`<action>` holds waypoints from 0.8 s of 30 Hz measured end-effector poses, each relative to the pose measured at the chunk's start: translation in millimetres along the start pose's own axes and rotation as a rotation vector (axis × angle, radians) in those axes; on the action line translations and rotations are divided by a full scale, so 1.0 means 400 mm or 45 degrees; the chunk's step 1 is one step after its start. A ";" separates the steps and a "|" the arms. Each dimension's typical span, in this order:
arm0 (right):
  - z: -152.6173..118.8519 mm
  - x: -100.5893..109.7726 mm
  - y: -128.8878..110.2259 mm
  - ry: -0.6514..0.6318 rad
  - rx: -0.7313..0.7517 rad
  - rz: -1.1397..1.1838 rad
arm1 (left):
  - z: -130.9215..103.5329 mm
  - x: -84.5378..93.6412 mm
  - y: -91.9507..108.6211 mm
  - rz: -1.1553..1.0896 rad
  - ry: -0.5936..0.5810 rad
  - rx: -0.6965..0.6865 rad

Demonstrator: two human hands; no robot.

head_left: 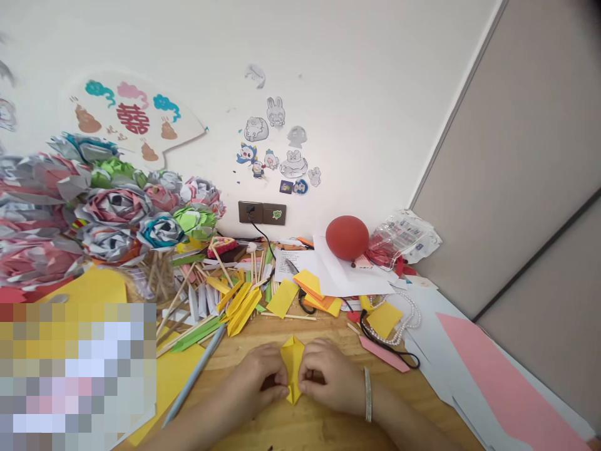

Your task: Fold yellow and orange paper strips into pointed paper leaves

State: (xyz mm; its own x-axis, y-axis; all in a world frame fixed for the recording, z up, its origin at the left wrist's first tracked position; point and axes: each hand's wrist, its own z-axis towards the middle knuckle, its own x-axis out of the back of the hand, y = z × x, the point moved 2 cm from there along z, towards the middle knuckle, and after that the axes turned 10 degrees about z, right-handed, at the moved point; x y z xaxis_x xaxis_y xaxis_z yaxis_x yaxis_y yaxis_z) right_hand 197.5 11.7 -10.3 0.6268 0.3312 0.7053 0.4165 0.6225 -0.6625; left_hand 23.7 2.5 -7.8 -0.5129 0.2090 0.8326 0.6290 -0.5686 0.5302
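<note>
Red balloon (347, 238) beside what seems a plastic bag (407, 233).

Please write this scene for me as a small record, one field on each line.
Held item: folded yellow paper, creased lengthwise, above the wooden table
Left hand: pinching the paper's left edge
Right hand: pinching its right edge
Right wrist: pale bracelet
Back left: bunch of paper flowers
Back right: red balloon
Right side: pink sheet on white paper
Bottom left corner: pixelated, contents unreadable
</note>
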 end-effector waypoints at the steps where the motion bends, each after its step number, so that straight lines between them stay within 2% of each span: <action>1: -0.001 -0.001 -0.004 0.011 -0.021 -0.019 | 0.001 0.000 0.006 0.003 0.008 0.010; 6: -0.006 -0.013 -0.019 0.035 -0.111 -0.109 | 0.005 -0.005 0.025 0.119 0.062 0.071; 13: -0.014 -0.021 -0.030 0.027 -0.172 -0.261 | 0.015 -0.025 0.004 0.167 0.074 0.044; 21: -0.014 -0.032 -0.034 0.079 -0.317 -0.303 | 0.017 -0.027 0.022 0.271 0.056 0.158; 24: -0.014 -0.018 -0.036 0.090 -0.289 -0.268 | 0.017 -0.029 0.024 0.290 0.047 0.186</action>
State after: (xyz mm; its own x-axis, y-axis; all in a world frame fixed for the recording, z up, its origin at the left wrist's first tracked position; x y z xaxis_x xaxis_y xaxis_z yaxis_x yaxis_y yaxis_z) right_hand 190.7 -3.7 -7.5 0.5520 0.1569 0.8190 0.6733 0.4956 -0.5487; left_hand 39.7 0.1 -11.2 -0.3677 0.0584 0.9281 0.8068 -0.4763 0.3496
